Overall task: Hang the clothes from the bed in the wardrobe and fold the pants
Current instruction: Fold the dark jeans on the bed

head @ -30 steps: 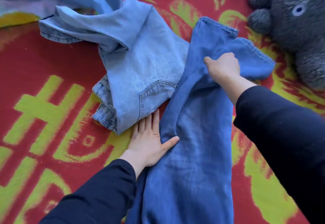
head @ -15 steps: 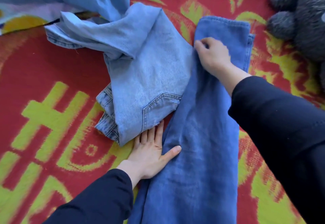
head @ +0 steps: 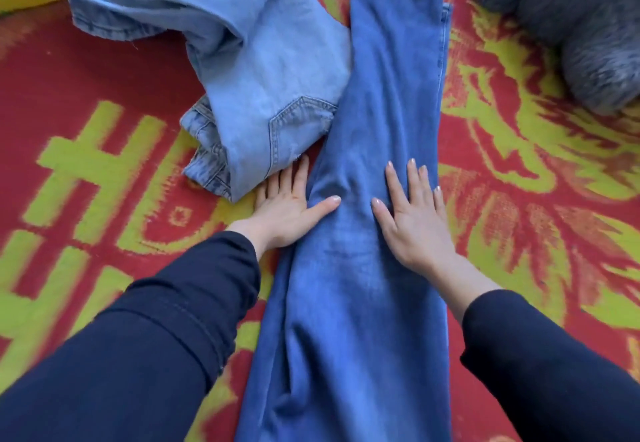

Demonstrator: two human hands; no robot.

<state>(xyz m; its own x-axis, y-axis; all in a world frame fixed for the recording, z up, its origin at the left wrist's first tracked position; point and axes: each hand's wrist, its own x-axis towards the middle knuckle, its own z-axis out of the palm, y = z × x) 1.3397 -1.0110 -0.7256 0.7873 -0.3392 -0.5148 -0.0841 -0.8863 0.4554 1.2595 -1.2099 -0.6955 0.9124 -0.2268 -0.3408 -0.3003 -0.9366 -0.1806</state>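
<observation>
Left hand (head: 287, 209) is lying flat at the dark blue pants' (head: 363, 337) left edge, thumb on denim, grip released. Right hand (head: 415, 226) is pressing flat on them, grip released. Pants are lying lengthwise on the bedspread (head: 104, 77), light jeans (head: 270, 67) crumpled touching their left side, grey plush (head: 581, 25) sitting far right.

This looks like a bedroom in a home. The whole view is filled by a bed covered with a soft woven blanket (head: 104, 70), bright red with large yellow-green patterns, the sort of cover used in a household rather than a shop or workplace. A grey plush toy (head: 585, 29) with a stitched eye sits on the blanket at the far right corner. Everyday clothing lies loose on the cover: a crumpled pair of light blue jeans (head: 263, 60) and, touching it, a pair of darker blue jeans (head: 388, 102) stretched out lengthwise.
</observation>
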